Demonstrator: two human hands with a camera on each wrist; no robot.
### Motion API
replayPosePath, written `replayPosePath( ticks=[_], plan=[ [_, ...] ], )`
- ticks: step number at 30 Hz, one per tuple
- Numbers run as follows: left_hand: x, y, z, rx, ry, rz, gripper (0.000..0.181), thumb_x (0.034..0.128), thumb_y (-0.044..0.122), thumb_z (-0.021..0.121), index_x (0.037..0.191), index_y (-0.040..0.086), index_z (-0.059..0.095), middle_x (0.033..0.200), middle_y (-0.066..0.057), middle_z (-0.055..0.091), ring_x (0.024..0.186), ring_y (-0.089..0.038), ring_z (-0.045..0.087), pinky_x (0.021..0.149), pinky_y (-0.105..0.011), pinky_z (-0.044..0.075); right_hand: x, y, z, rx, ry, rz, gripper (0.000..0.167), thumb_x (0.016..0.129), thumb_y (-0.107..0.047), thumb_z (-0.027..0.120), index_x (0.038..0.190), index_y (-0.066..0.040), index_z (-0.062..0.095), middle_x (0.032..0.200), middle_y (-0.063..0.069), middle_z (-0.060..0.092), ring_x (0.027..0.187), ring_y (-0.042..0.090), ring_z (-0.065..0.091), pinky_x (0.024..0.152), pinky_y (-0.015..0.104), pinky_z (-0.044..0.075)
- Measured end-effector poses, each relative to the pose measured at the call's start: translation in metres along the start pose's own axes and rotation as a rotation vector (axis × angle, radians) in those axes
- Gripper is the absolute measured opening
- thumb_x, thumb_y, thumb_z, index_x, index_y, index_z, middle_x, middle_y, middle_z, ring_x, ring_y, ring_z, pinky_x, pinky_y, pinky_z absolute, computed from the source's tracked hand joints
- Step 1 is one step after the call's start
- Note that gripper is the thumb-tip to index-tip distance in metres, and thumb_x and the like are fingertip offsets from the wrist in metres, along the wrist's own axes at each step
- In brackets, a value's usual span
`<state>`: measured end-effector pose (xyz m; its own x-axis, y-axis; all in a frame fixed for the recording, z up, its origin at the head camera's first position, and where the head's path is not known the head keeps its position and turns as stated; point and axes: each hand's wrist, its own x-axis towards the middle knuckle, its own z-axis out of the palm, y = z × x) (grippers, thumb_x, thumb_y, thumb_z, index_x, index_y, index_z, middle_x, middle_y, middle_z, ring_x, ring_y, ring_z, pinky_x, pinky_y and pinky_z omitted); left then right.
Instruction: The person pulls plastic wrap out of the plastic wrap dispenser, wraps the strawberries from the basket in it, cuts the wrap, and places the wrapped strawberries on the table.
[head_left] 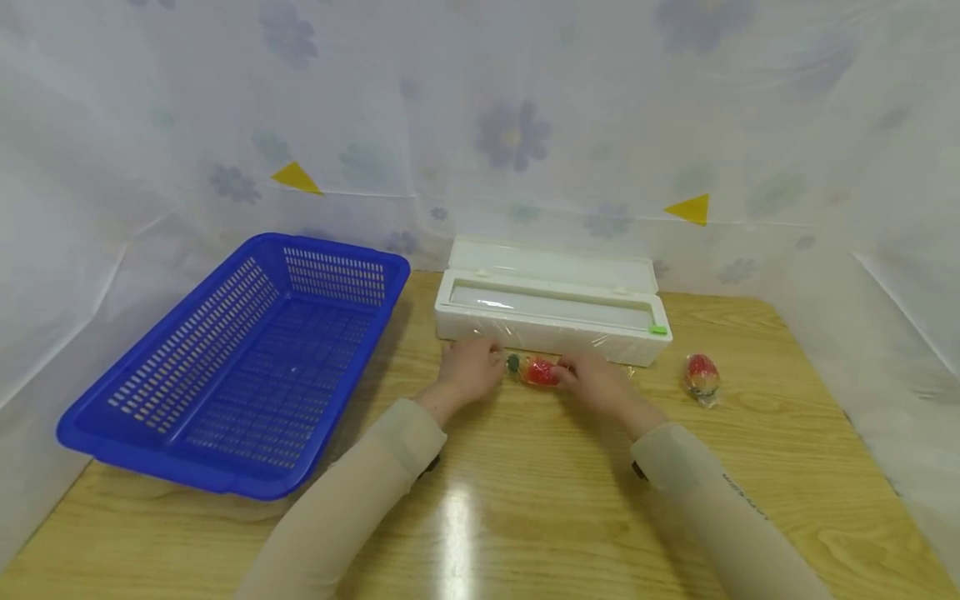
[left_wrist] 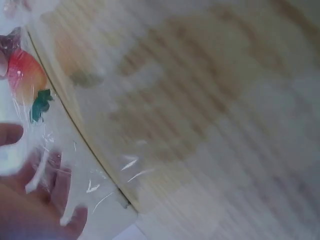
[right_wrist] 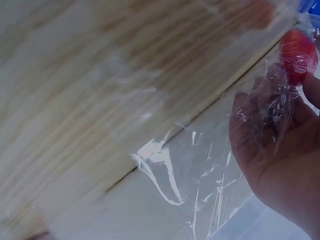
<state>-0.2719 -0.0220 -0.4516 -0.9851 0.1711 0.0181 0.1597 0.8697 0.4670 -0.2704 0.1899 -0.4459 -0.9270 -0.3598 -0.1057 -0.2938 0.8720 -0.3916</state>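
A red-and-yellow fruit with green leaves (head_left: 542, 372) lies on the table against the front of a white cling film dispenser (head_left: 525, 327). Clear cling film (right_wrist: 200, 195) stretches from the dispenser and covers the fruit. My left hand (head_left: 471, 367) is at the leafy end; in the left wrist view its thumb and fingers stand apart, with film draped across the fingers. At the other end my right hand (head_left: 600, 383) has its fingers curled into bunched film, its thumb touching the red side. The fruit's underside is hidden.
A blue slotted basket (head_left: 330, 433) stands on the left of the wooden table (head_left: 525, 517). To the right lies another red-and-yellow fruit in film (head_left: 702, 377). The dispenser's lid (head_left: 555, 265) is raised behind it, near a flowered curtain (head_left: 465, 108).
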Motion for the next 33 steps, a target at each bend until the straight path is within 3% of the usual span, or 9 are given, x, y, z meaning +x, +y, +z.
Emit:
replayPosePath(
  ticks=[5, 9, 12, 15, 19, 22, 26, 29, 33],
  plan=[
    [0.001, -0.005, -0.003, -0.069, 0.162, -0.155, 0.040, 0.0814, 0.024, 0.063, 0.114, 0.004, 0.051, 0.115, -0.014, 0.051, 0.108, -0.030, 0.049, 0.096, -0.045, 0.038, 0.003, 0.000, 0.000, -0.009, -0.019, 0.014, 0.029, 0.099, -0.031, 0.042, 0.091, -0.011, 0.061, 0.075, 0.001, 0.053, 0.069, 0.016, 0.048, 0.063, 0.031, 0.040],
    [0.001, -0.013, -0.005, -0.286, 0.147, -0.262, 0.058, 0.0803, 0.023, 0.066, 0.125, -0.003, 0.038, 0.120, -0.024, 0.051, 0.108, -0.038, 0.053, 0.092, -0.045, 0.046, 0.002, 0.000, -0.001, -0.019, -0.021, -0.002, 0.029, 0.100, -0.028, 0.041, 0.095, -0.009, 0.061, 0.080, 0.003, 0.056, 0.075, 0.019, 0.052, 0.070, 0.037, 0.044],
    [0.000, -0.017, -0.007, -0.408, 0.088, -0.283, 0.057, 0.0834, 0.024, 0.064, 0.127, -0.001, 0.037, 0.119, -0.025, 0.057, 0.106, -0.038, 0.058, 0.089, -0.046, 0.048, 0.002, -0.001, -0.001, -0.021, -0.015, -0.006, 0.029, 0.100, -0.027, 0.041, 0.095, -0.008, 0.062, 0.080, 0.004, 0.058, 0.075, 0.019, 0.053, 0.071, 0.038, 0.045],
    [0.000, -0.021, -0.008, -0.378, 0.065, -0.264, 0.039, 0.0846, 0.024, 0.062, 0.115, 0.003, 0.050, 0.110, -0.019, 0.064, 0.099, -0.034, 0.061, 0.085, -0.044, 0.049, 0.002, -0.002, -0.001, -0.017, 0.001, 0.010, 0.029, 0.099, -0.027, 0.042, 0.091, -0.009, 0.062, 0.076, 0.002, 0.056, 0.070, 0.017, 0.051, 0.066, 0.035, 0.044],
    [0.001, -0.023, -0.007, -0.351, 0.122, -0.260, 0.018, 0.0828, 0.022, 0.063, 0.090, 0.005, 0.064, 0.102, -0.015, 0.063, 0.099, -0.033, 0.057, 0.086, -0.042, 0.045, 0.003, -0.004, -0.001, -0.003, 0.028, 0.054, 0.029, 0.098, -0.031, 0.044, 0.084, -0.011, 0.060, 0.069, 0.001, 0.052, 0.062, 0.016, 0.047, 0.057, 0.029, 0.039],
    [0.001, -0.020, -0.008, -0.519, 0.158, -0.326, 0.026, 0.0812, 0.019, 0.062, 0.100, 0.000, 0.063, 0.111, -0.019, 0.058, 0.106, -0.032, 0.052, 0.092, -0.040, 0.043, 0.004, -0.005, 0.000, -0.008, 0.051, 0.066, 0.030, 0.098, -0.032, 0.044, 0.083, -0.012, 0.059, 0.069, 0.001, 0.053, 0.062, 0.016, 0.047, 0.056, 0.029, 0.038],
    [-0.001, -0.015, -0.006, -0.870, 0.114, -0.433, 0.041, 0.0819, 0.015, 0.060, 0.116, -0.005, 0.048, 0.091, -0.012, 0.056, 0.074, -0.018, 0.055, 0.070, -0.027, 0.050, 0.005, -0.006, 0.000, -0.008, 0.073, 0.065, 0.029, 0.098, -0.030, 0.045, 0.084, -0.011, 0.061, 0.071, 0.002, 0.055, 0.064, 0.017, 0.049, 0.059, 0.031, 0.040],
    [0.001, -0.013, -0.002, -0.958, 0.024, -0.441, 0.021, 0.0838, 0.017, 0.061, 0.090, -0.001, 0.053, 0.059, -0.001, 0.046, 0.046, -0.010, 0.040, 0.045, -0.022, 0.039, 0.005, -0.007, -0.001, 0.002, 0.074, 0.061, 0.029, 0.098, -0.029, 0.045, 0.084, -0.009, 0.062, 0.071, 0.003, 0.056, 0.066, 0.017, 0.050, 0.062, 0.034, 0.042],
    [0.013, -0.022, 0.014, -0.967, -0.052, -0.400, 0.029, 0.0852, 0.022, 0.061, 0.063, 0.009, 0.049, 0.045, 0.003, 0.042, 0.041, -0.010, 0.038, 0.042, -0.023, 0.037, 0.004, -0.006, -0.001, 0.007, 0.071, 0.050, 0.028, 0.098, -0.026, 0.044, 0.084, -0.009, 0.061, 0.071, 0.003, 0.055, 0.066, 0.018, 0.049, 0.064, 0.035, 0.043]
  ],
)
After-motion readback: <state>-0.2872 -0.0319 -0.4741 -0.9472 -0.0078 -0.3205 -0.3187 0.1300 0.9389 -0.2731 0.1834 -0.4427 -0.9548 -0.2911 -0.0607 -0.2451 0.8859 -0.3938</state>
